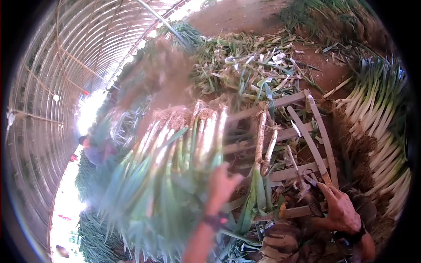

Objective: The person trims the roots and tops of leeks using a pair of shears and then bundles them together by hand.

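Note:
My left hand (224,184), blurred, is beside the green leaves of a row of large green onions or leeks (187,141); whether its fingers grip any is unclear. Their roots point up the picture. My right hand (342,207) is at the lower end of a pale curved strip (309,141) on the right side of a slatted wooden rack (292,174); its grip cannot be made out. Between the hands, two soil-stained stalks (261,138) lie across the slats with leaves folded down. A withered stalk (304,189) lies left of my right hand.
Trimmed leaves and peelings (243,65) cover the ground beyond the rack. Cleaned white stalks (378,105) are piled at the right, and more green bunches (332,19) at the upper right. A person (93,153) is at the left, by the ribbed tunnel wall (39,131).

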Demonstrator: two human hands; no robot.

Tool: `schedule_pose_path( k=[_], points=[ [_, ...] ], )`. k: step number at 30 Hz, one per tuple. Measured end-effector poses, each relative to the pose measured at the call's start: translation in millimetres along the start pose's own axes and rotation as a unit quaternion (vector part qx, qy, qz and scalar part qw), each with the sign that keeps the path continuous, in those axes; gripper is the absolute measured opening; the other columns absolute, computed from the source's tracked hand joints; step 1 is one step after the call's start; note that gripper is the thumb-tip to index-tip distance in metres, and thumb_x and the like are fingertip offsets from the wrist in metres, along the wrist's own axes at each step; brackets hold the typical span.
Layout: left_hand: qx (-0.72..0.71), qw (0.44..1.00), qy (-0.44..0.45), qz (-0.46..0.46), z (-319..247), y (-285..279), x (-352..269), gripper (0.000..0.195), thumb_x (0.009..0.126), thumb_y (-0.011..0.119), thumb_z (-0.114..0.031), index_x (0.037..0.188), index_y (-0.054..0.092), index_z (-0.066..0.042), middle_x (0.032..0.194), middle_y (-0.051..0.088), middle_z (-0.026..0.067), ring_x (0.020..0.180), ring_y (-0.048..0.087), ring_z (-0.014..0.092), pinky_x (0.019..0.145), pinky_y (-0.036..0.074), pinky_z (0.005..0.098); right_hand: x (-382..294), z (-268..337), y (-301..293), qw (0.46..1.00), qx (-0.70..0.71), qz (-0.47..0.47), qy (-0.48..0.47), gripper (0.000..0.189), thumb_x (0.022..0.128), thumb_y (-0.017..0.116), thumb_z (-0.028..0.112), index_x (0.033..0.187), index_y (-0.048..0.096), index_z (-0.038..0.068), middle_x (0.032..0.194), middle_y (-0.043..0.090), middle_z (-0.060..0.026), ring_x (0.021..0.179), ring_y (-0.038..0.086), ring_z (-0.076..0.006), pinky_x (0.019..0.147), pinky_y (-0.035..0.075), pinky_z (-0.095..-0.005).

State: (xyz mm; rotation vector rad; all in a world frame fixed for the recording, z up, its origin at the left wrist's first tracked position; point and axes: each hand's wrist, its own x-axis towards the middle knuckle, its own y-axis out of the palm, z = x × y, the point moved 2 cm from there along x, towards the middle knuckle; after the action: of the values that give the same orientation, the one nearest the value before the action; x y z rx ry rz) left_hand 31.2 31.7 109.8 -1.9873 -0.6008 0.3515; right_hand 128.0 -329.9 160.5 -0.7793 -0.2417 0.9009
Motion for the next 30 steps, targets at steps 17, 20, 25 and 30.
schedule_pose_path(
  k=[17,20,25,30],
  points=[
    [0.213,0.941,-0.234,-0.119,139.0,-113.7,63.3,0.046,0.064,0.082,-0.025,0.094,0.069,0.008,0.093,0.071,0.0296,0.089,0.071,0.042,0.08,0.054,0.0459,-7.9,-12.3,10.6,0.997,-0.045,0.003,-0.058,0.095,0.065,0.084,0.032,0.142,0.042,-0.002,0.098,0.056,-0.0166,0.091,0.058,-0.0376,0.075,0.048,-0.0476],
    [0.257,0.928,-0.179,-0.203,163.8,-109.0,45.6,0.043,0.065,0.08,-0.02,0.098,0.068,0.006,0.09,0.071,0.0261,0.086,0.07,0.04,0.079,0.054,0.0452,-8.2,-7.5,8.2,0.997,-0.034,0.027,-0.065,0.094,0.066,0.083,0.032,0.143,0.042,-0.002,0.099,0.056,-0.0168,0.091,0.058,-0.0379,0.075,0.047,-0.048],
    [0.207,0.947,-0.13,-0.207,126.3,-99.4,19.7,0.038,0.068,0.077,-0.015,0.102,0.066,0.001,0.088,0.071,0.0205,0.083,0.07,0.037,0.078,0.054,0.0436,-8.1,-4.6,9.9,0.996,-0.059,0.024,-0.055,0.093,0.066,0.083,0.032,0.143,0.041,-0.001,0.1,0.056,-0.0177,0.093,0.057,-0.0382,0.077,0.046,-0.0485],
    [0.155,0.969,-0.13,-0.141,71.9,-57.8,-13.6,0.037,0.07,0.076,-0.015,0.103,0.065,-0.003,0.088,0.071,0.0184,0.082,0.07,0.035,0.076,0.055,0.043,-2.8,-1.2,18.8,0.995,-0.076,0.026,-0.067,0.092,0.067,0.082,0.031,0.144,0.041,0.002,0.099,0.055,-0.0184,0.095,0.057,-0.0384,0.079,0.046,-0.049]
  ],
)
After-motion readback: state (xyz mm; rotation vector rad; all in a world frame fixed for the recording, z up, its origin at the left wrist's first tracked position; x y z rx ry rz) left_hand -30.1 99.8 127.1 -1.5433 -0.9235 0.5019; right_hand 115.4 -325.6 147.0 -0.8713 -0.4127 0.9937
